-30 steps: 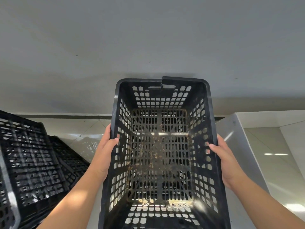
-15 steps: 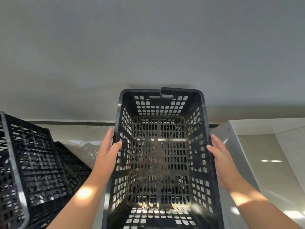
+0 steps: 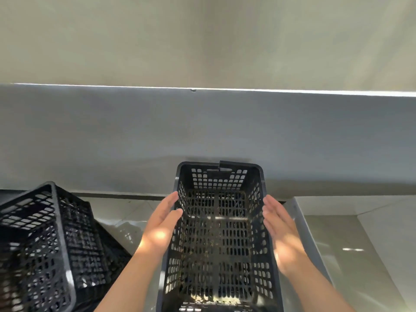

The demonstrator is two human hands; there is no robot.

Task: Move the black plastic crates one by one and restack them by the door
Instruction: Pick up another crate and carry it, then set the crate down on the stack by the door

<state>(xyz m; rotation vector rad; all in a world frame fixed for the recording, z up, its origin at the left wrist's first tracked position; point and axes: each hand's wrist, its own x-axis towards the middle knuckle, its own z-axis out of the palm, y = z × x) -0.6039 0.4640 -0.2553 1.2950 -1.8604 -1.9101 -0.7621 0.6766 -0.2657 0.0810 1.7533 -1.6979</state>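
My left hand (image 3: 161, 230) and right hand (image 3: 280, 233) press flat, fingers open, on both sides of the black crate (image 3: 219, 235) at 6 o'clock, so it stays level, wall close behind.

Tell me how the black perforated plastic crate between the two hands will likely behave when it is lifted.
The black perforated plastic crate looks empty and mostly holes, so probably light. Its thick rim suggests it stays fairly stiff. The notched far rim may be a weak spot.

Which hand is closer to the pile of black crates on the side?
Left. The left hand is between the held crate and the stacked crates; the right hand is on the held crate's far side.
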